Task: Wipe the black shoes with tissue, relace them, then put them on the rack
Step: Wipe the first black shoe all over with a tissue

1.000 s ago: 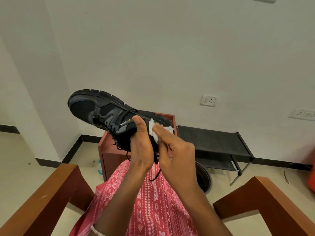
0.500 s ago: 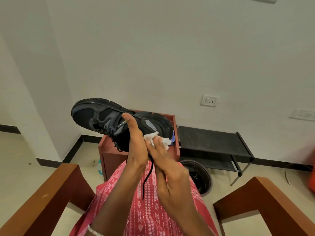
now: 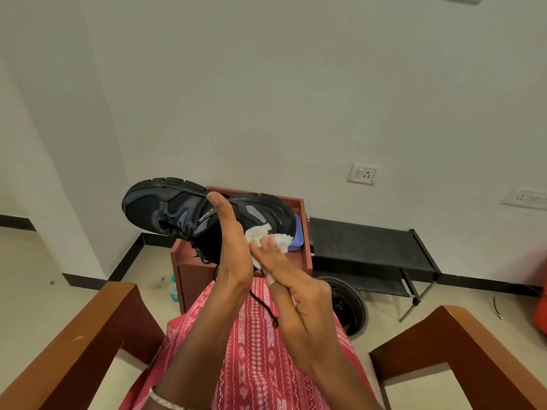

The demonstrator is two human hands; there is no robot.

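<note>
Inspector: Location of the rack (image 3: 367, 247)?

Assessor: Black, against the wall, well apart from the shoe (image 3: 189, 214), which is held in the air above the lap.

Inspector: Hands?

Assessor: Left hand (image 3: 231, 255) is clasped around the shoe's mid-section. Right hand (image 3: 296, 303) presses the tissue (image 3: 275, 238) to the heel.

Inspector: Step?

Assessor: Step 1, wiping. A lace (image 3: 263, 306) dangles loose; I judge relacing comes next, needing both hands free of the tissue.

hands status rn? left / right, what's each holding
Left hand: grip shut on the black shoe, held up in the air.
Right hand: grip shut on the white tissue, pressed against the shoe's heel side.
</note>
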